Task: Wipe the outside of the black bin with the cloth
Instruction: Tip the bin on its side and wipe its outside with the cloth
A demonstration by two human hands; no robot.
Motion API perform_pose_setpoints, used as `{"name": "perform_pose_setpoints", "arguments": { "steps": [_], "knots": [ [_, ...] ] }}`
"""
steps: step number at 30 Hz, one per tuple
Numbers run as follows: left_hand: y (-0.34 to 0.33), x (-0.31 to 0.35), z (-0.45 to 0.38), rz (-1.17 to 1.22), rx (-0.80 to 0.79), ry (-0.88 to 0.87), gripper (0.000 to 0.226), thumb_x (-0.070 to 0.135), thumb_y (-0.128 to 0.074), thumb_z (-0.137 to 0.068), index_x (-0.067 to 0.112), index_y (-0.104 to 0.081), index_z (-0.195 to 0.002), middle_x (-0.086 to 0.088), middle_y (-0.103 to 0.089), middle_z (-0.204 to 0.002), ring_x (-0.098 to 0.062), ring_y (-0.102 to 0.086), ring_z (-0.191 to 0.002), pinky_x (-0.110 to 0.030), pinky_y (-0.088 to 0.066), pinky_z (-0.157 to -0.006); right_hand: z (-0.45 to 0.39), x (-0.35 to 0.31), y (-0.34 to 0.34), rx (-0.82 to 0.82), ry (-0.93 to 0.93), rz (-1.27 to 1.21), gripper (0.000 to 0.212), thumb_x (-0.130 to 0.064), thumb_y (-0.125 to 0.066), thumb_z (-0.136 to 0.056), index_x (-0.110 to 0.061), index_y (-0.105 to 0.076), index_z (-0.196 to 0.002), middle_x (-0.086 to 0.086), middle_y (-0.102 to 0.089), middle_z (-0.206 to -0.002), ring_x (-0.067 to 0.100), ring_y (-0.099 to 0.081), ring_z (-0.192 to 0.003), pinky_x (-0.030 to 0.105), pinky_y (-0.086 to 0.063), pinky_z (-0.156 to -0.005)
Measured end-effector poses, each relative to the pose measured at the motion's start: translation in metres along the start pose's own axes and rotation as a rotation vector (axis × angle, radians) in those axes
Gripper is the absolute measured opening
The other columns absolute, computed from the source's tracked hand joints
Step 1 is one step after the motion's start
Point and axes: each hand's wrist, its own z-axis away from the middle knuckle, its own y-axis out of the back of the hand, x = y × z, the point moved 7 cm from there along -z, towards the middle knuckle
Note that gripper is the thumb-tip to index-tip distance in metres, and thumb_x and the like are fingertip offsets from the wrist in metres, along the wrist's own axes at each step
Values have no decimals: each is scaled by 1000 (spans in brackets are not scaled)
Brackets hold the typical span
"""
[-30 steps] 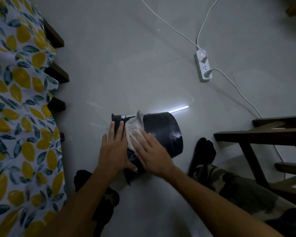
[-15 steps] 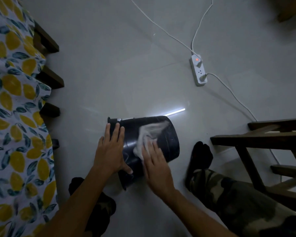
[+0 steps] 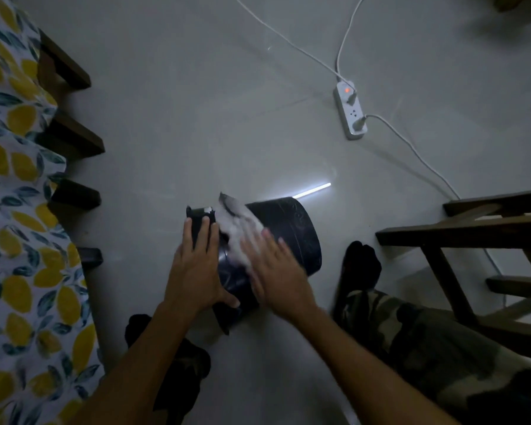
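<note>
Left hand (image 3: 196, 268) grip is flat and spread, palm down on the left, rim end of the round black plastic bin (image 3: 284, 231), fingers pointing far, thumb hooked around the near side; it steadies, closes on nothing. Right hand (image 3: 276, 271) grip also flat, fingers extended and blurred, pressing the white crumpled cloth (image 3: 236, 228) onto the bin's upper side. Cloth lies under and just beyond the right fingertips, between the two hands, one corner sticking up at the far edge. Bin lies on its side on the grey tiled floor (image 3: 196, 133), base pointing right. White power strip (image 3: 350, 115) with red light, far right. Lemon-print fabric (image 3: 16, 210) along left. Dark wooden frame (image 3: 460, 228) right.
</note>
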Motion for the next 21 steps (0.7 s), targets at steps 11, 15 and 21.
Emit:
{"name": "perform_pose_setpoints", "arguments": {
  "steps": [11,15,21],
  "knots": [
    [-5,3,-7,-112,7,-90,156,96,-58,-35,11,-13,-158,-20,-6,-165,-41,9,-151,-61,-3,-121,26,-37,-12,-45,95,-70,68,-28,-46,-99,-18,-20,-161,11,-21,-167,28,-16,-155,45,-19,-125],
    [-1,4,-4,-2,11,-19,165,84,-77,-35,7,3,-157,-14,11,-166,-40,21,-148,-54,-11,-121,10,46,3,173,-488,-120,57,-19,-42,-101,-15,-31,-157,10,-30,-164,25,-23,-153,45,-24,-124],
    [-9,1,-5,-26,9,-4,167,91,-68,-33,13,12,-156,-13,23,-163,-41,25,-147,-55,-7,-123,11,-19,-14,-2,-102,-41,65,-19,-42,-98,-9,-23,-159,17,-18,-167,33,-26,-152,48,-30,-122]
  ]
}}
